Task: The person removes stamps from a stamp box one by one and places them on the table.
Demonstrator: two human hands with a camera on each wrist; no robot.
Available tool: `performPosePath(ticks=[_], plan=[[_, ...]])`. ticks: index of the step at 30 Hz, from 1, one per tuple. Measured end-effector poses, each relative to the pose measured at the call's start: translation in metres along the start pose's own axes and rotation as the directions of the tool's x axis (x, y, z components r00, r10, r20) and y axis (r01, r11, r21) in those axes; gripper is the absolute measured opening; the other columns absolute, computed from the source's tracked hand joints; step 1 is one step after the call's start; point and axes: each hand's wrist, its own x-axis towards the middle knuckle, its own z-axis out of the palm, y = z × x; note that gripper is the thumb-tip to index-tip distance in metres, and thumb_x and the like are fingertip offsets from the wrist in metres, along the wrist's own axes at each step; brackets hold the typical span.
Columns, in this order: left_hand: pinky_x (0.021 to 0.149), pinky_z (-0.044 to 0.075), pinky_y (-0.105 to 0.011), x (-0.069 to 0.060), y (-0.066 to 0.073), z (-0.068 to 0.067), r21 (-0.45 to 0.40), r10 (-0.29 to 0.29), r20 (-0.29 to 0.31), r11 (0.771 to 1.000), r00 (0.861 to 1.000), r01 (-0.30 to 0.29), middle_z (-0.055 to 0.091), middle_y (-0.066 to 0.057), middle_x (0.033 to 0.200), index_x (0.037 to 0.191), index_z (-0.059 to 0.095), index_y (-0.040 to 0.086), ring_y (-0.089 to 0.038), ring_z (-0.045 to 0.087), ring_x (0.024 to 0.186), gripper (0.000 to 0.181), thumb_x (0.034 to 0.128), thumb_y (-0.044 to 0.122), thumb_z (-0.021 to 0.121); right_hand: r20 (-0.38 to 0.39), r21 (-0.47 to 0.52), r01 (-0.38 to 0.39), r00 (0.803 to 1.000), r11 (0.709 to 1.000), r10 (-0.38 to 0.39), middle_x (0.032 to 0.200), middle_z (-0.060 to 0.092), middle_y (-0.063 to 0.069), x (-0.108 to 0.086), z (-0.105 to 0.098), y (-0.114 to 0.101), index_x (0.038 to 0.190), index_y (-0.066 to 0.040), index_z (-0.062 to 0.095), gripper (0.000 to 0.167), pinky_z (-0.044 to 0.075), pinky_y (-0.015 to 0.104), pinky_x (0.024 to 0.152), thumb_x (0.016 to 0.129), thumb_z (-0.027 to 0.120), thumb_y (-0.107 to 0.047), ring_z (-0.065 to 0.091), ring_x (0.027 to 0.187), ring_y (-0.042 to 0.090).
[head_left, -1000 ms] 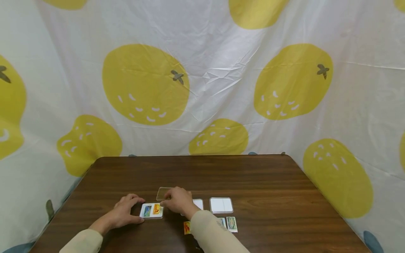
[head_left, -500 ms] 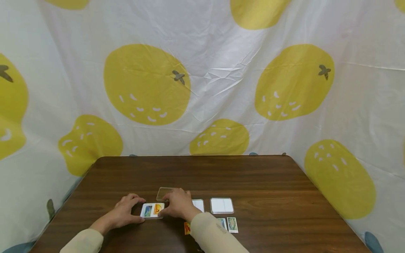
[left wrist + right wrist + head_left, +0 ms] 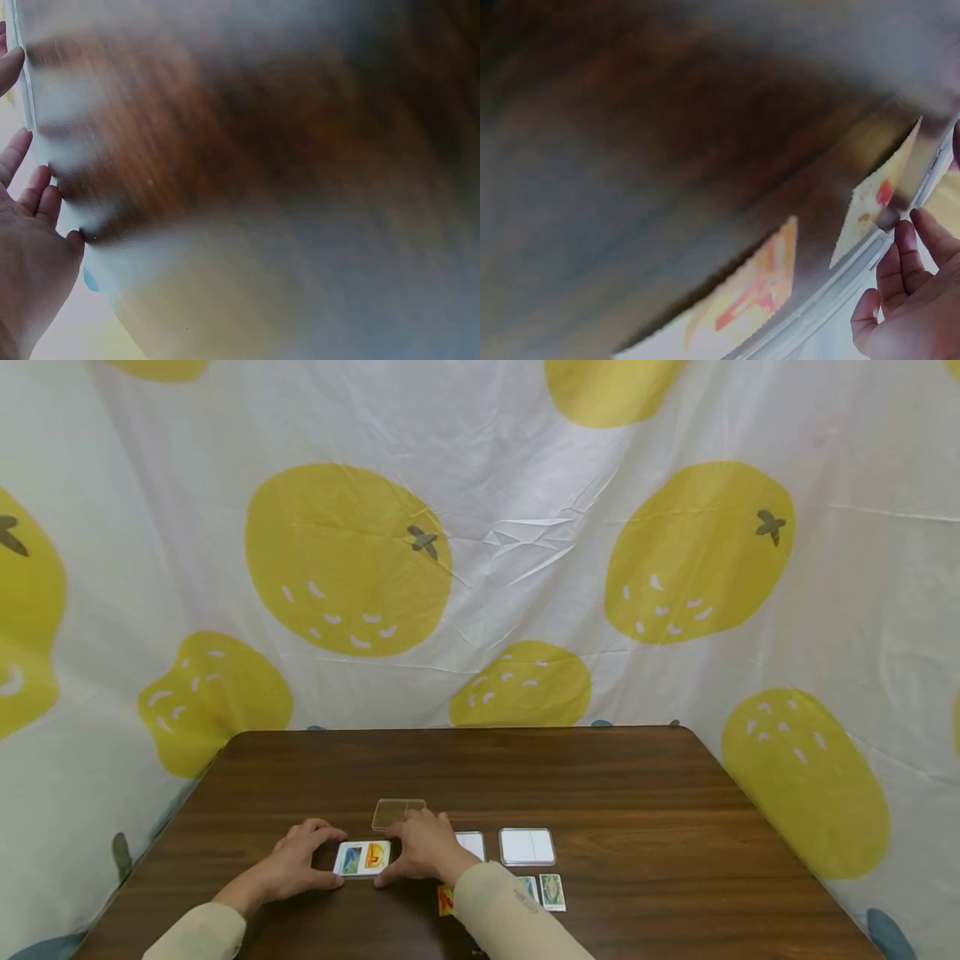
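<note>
A flat white-backed stamp case (image 3: pixel 362 872) lies on the wooden table, a blue-green stamp (image 3: pixel 352 860) at its left and an orange stamp (image 3: pixel 377 856) at its right. My left hand (image 3: pixel 296 860) holds its left end, thumb at the near corner and forefinger at the far one. My right hand (image 3: pixel 426 847) holds the right end, thumb at the near corner and fingers beyond it. Behind the case lies a clear plastic cover (image 3: pixel 392 812), partly hidden by the right fingers. The left wrist view shows the left fingertips (image 3: pixel 43 176) low against the table.
Right of my hands lie a partly hidden white case (image 3: pixel 472 845) and another white case (image 3: pixel 527 847). Nearer are an orange-red stamp (image 3: pixel 445 901), a bluish stamp (image 3: pixel 529 887) and a green stamp (image 3: pixel 552 892), the first two partly covered by my sleeve. A patterned curtain (image 3: pixel 517 585) hangs behind the table (image 3: pixel 600 777).
My right hand has shifted from the orange stamp's top to the case's right end, its thumb drawing nearer the front corner. The clear cover has slid slightly away. The left hand stays put.
</note>
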Motion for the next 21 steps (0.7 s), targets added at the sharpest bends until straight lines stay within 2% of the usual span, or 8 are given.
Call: performPosePath(ticks=[4, 9, 14, 21], plan=[[0.098, 0.027, -0.068, -0.0004, 0.0006, -0.0002, -0.011, -0.005, 0.0, 1.0, 1.0, 0.005, 0.046, -0.014, 0.132, 0.129, 0.06, 0.011, -0.04, 0.04, 0.122, 0.063, 0.0765, 0.036, 0.084, 0.015, -0.007, 0.005, 1.0, 1.0, -0.005, 0.125, 0.06, -0.002, 0.0, 0.003, -0.0002, 0.129, -0.027, 0.067, 0.072, 0.038, 0.036, 0.086, 0.07, 0.08, -0.065, 0.053, 0.114, 0.021], [0.099, 0.027, -0.07, 0.0, -0.0005, -0.0006, -0.023, -0.018, 0.002, 1.0, 1.0, 0.018, 0.047, -0.016, 0.134, 0.129, 0.06, 0.011, -0.042, 0.04, 0.124, 0.062, 0.0764, 0.035, 0.084, 0.011, 0.009, 0.008, 1.0, 1.0, -0.008, 0.125, 0.06, -0.003, 0.0, 0.0046, -0.0004, 0.128, -0.027, 0.067, 0.07, 0.038, 0.036, 0.087, 0.07, 0.08, -0.063, 0.052, 0.116, 0.02], [0.097, 0.028, -0.07, 0.001, -0.002, -0.0006, -0.021, -0.012, -0.019, 1.0, 1.0, 0.012, 0.05, -0.015, 0.132, 0.127, 0.061, 0.01, -0.041, 0.042, 0.122, 0.06, 0.0766, 0.033, 0.083, 0.016, 0.026, 0.002, 1.0, 1.0, -0.002, 0.125, 0.06, -0.003, 0.0, 0.003, -0.0018, 0.128, -0.027, 0.068, 0.068, 0.038, 0.036, 0.086, 0.07, 0.081, -0.06, 0.052, 0.116, 0.02], [0.098, 0.032, -0.068, 0.0035, 0.0001, -0.0039, -0.072, -0.036, -0.04, 0.997, 0.999, 0.033, 0.054, -0.016, 0.13, 0.124, 0.063, 0.008, -0.042, 0.042, 0.122, 0.05, 0.0826, 0.031, 0.078, 0.026, 0.014, -0.024, 0.999, 1.0, 0.024, 0.128, 0.059, -0.003, 0.0004, 0.0014, -0.0021, 0.128, -0.028, 0.067, 0.067, 0.039, 0.039, 0.087, 0.071, 0.081, -0.06, 0.052, 0.118, 0.022]])
